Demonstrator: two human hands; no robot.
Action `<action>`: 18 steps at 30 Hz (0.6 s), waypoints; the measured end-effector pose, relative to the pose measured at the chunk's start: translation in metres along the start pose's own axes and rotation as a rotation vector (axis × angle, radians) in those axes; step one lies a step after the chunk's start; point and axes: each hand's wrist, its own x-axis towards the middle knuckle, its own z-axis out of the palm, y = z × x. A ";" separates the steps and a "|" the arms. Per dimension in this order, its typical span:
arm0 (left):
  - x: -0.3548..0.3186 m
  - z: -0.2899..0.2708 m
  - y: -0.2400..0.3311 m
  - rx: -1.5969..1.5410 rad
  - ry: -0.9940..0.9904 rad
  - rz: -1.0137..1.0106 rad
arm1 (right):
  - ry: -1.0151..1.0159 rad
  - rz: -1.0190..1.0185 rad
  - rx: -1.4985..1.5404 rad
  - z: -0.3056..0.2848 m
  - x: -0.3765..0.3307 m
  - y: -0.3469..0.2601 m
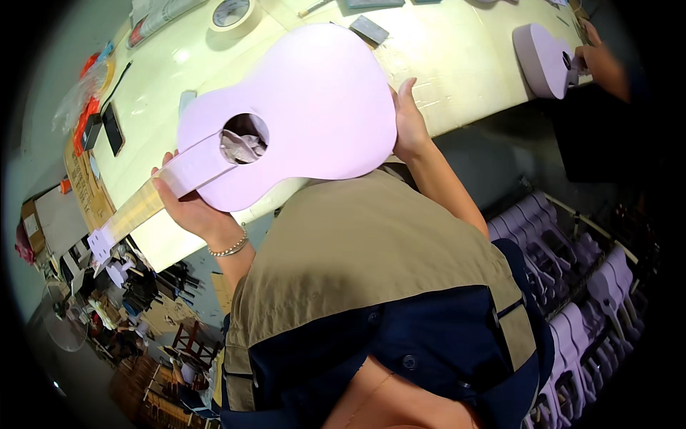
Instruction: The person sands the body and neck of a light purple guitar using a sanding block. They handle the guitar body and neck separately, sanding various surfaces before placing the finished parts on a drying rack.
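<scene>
A lilac ukulele (321, 107), without strings, is tilted across my front above the table edge. Its neck points to the lower left, ending in a lilac headstock (101, 244). Crumpled pale cloth (243, 147) shows inside the round sound hole. My left hand (196, 214) wraps round the neck close to the body, its fingertips showing on the far side. At the body's right end, my right hand (410, 127) grips the rim with the thumb up; its other fingers are hidden behind the body.
On the pale table (457, 79) lie a tape roll (232, 14), a grey block (369, 30) and a phone (113, 130). Another person's hand (604, 64) touches a second lilac ukulele (544, 61) at right. Racks of lilac instruments (564, 336) stand at lower right.
</scene>
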 end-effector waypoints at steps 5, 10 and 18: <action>0.019 -0.012 -0.001 -0.027 -0.065 -0.082 | -0.027 -0.001 -0.069 0.006 -0.009 -0.010; 0.022 -0.009 0.000 -0.073 -0.103 -0.104 | -0.002 -0.007 -0.099 0.004 -0.010 -0.009; 0.002 0.010 0.008 -0.073 -0.227 -0.002 | 0.164 0.026 0.075 -0.016 -0.003 0.011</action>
